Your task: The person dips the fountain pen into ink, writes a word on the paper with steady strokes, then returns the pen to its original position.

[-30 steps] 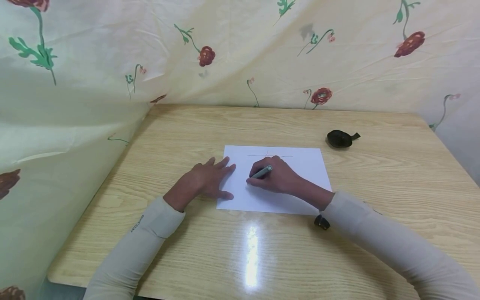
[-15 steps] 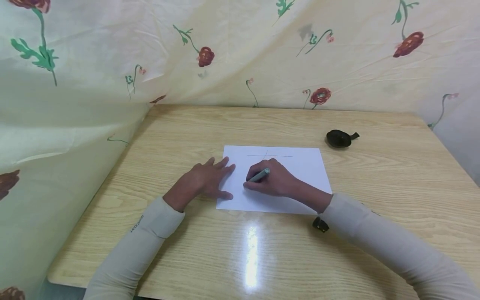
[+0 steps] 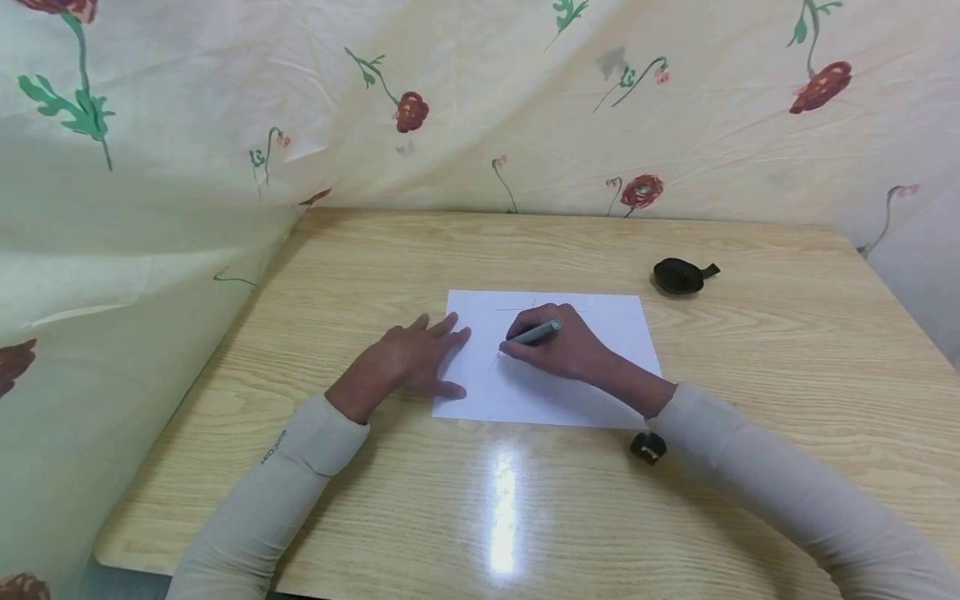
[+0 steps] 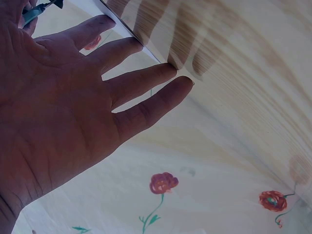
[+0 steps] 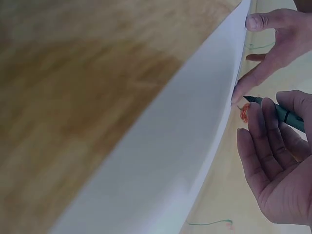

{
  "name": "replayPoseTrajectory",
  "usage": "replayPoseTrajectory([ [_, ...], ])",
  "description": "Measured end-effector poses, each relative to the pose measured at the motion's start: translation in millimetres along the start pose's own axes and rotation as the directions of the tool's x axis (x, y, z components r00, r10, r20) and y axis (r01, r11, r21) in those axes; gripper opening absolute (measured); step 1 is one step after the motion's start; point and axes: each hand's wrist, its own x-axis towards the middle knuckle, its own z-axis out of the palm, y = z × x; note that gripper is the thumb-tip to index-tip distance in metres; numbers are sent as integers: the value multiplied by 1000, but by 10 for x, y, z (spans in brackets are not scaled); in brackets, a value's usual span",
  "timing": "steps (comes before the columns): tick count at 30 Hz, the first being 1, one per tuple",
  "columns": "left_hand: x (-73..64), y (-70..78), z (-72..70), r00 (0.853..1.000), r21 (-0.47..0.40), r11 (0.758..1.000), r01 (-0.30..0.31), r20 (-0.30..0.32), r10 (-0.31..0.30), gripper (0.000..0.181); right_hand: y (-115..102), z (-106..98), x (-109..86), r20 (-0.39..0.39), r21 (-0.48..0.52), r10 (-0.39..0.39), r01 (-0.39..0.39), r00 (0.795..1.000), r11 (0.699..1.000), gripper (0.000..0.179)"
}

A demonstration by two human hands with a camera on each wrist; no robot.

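A white sheet of paper [image 3: 615, 400] lies on the wooden table. Thin lines cross near its top edge, and a short slanting stroke [image 3: 492, 362] shows left of the pen tip. My right hand [image 3: 566, 346] pinches a green pen [image 3: 540, 331] between thumb and fingers, its tip down at the paper. In the right wrist view the dark tip of the pen [image 5: 291, 118] sticks out past the fingers. My left hand [image 3: 416, 360] rests with spread fingers on the left edge of the sheet; the left wrist view shows the palm side of the left hand [image 4: 73, 102], fingers extended.
A black, rounded object with a short tail [image 3: 678, 277] lies at the back right of the table [image 3: 375, 517]. A small black item [image 3: 648, 447] sits beside the right sleeve, below the paper. Flower-printed cloth [image 3: 465, 100] hangs behind and along the left side.
My right hand first slid slightly down and left with the pen, then moved up and right, uncovering the slanting stroke. My left hand and the paper have stayed put.
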Motion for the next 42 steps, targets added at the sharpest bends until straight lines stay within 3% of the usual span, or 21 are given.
replayPoseTrajectory([
  [11, -8, 4, -11, 1000, -3, 1000, -9, 1, 9, 94, 146, -152, 39, -75, 44, 98, -95, 992, 994, 7],
  [27, -17, 6, -43, 1000, -13, 1000, -21, -6, 21, 93, 370, -354, 92, -125, 66, 281, -275, 951, 959, 18],
  [38, -5, -7, -53, 1000, -19, 1000, -22, -1, 22, 93, 415, -388, 131, -121, 44, 376, -373, 919, 927, 24],
  [42, -25, -2, -64, 1000, -22, 999, -22, -4, 22, 93, 407, -390, 139, -140, 49, 374, -371, 917, 927, 21],
])
